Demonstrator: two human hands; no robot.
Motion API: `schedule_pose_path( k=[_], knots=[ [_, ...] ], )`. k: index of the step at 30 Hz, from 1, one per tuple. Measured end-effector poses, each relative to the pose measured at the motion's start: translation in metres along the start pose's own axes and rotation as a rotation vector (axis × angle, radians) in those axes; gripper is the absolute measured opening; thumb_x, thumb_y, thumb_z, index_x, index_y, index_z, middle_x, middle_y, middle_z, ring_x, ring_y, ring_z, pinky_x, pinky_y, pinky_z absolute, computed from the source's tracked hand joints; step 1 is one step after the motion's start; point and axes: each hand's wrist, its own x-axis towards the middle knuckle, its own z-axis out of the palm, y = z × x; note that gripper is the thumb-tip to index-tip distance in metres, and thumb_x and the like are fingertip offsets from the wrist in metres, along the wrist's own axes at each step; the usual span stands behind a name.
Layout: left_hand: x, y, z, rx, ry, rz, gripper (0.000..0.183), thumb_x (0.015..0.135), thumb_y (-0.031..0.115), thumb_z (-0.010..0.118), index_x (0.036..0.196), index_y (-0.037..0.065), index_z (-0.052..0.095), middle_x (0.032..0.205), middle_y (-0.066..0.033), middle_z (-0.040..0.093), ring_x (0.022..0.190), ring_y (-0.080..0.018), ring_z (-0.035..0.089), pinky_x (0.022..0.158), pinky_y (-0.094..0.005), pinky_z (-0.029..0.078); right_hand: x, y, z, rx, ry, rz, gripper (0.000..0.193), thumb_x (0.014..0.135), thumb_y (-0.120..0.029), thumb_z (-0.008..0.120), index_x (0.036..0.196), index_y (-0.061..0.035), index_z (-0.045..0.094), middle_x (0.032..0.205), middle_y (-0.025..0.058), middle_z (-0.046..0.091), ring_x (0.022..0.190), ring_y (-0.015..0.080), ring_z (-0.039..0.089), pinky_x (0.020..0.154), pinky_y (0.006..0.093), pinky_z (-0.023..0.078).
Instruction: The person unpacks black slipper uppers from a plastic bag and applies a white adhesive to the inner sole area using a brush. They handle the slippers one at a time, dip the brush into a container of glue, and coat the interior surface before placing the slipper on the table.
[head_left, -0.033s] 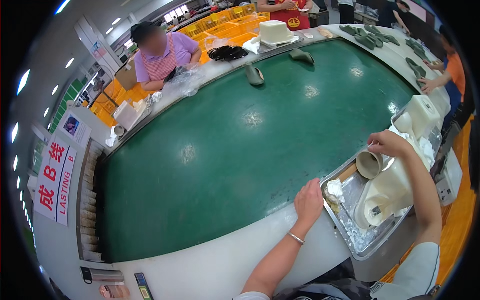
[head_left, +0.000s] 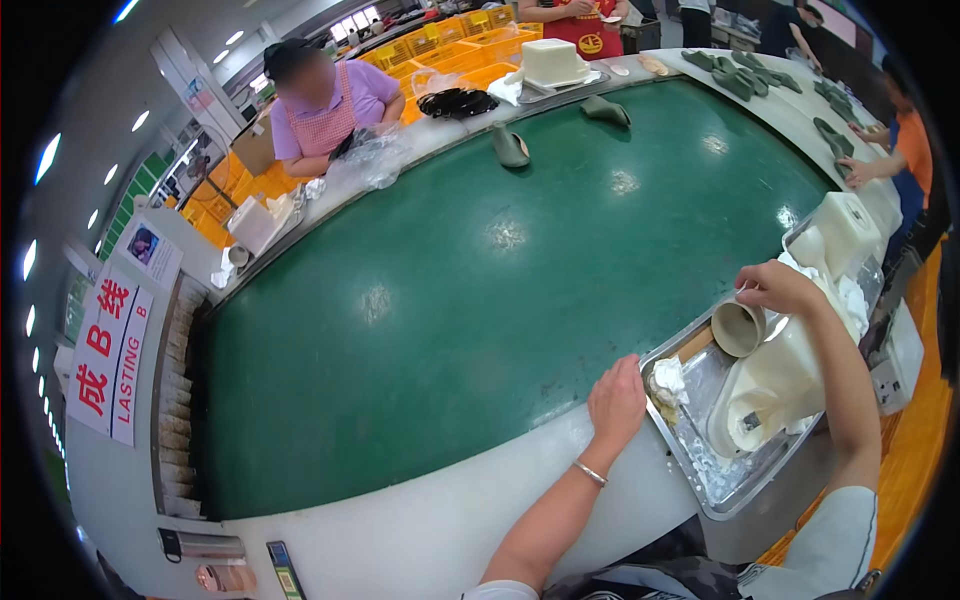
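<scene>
My left hand (head_left: 617,400) rests at the near edge of the green belt, right beside the corner of a metal tray (head_left: 722,500). Its fingers are bent and pressed together; whatever they may hold is hidden. Over the tray's far side, my right hand (head_left: 780,287) curls its fingers onto the rim of a beige round cup (head_left: 738,330), which lies tipped with its mouth toward me. Below the cup is a cream plastic container (head_left: 785,380), cut open, with white paste and a small dark piece inside. Crumpled white tissue (head_left: 667,382) sits in the tray's left corner.
The green belt (head_left: 440,370) carries two dark green shoe uppers, one (head_left: 511,147) near the far edge. Across it sits a person in purple (head_left: 330,110) by a plastic bag. Other workers stand farther off. A bottle (head_left: 205,545) and a phone-like device (head_left: 286,570) lie lower left.
</scene>
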Motion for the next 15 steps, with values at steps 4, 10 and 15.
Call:
schedule_pose_path(
  k=[4,10,15],
  knots=[
    [0.004,-0.001,-0.011,-0.055,0.008,0.007,0.016,0.088,0.011,0.046,0.097,0.003,0.056,0.092,-0.0141,0.061,0.083,-0.0333,0.058,0.070,-0.0427,0.046,0.007,0.000,0.006,0.019,0.026,-0.035,0.027,0.080,-0.025,0.059,0.093,-0.0017,0.063,0.084,0.0163,0.066,0.076,0.0301,0.063,0.069,0.0369,0.049],
    [-0.016,-0.028,-0.021,-0.185,0.350,0.085,0.021,0.082,-0.001,0.047,0.102,-0.002,0.053,0.100,-0.0194,0.056,0.101,-0.0350,0.051,0.083,-0.0420,0.042,0.027,0.016,0.017,-0.034,0.158,-0.249,0.021,0.077,-0.018,0.058,0.081,0.0023,0.060,0.074,0.0163,0.061,0.067,0.0274,0.058,0.062,0.0360,0.045],
    [-0.142,-0.028,-0.084,0.171,0.324,0.028,0.032,0.076,-0.005,0.048,0.108,-0.003,0.051,0.113,-0.0190,0.050,0.117,-0.0365,0.040,0.100,-0.0418,0.033,0.052,0.096,0.026,0.174,0.078,-0.336,0.025,0.091,-0.020,0.050,0.092,0.0037,0.056,0.078,0.0055,0.057,0.070,0.0112,0.049,0.060,0.0283,0.042]
  ],
)
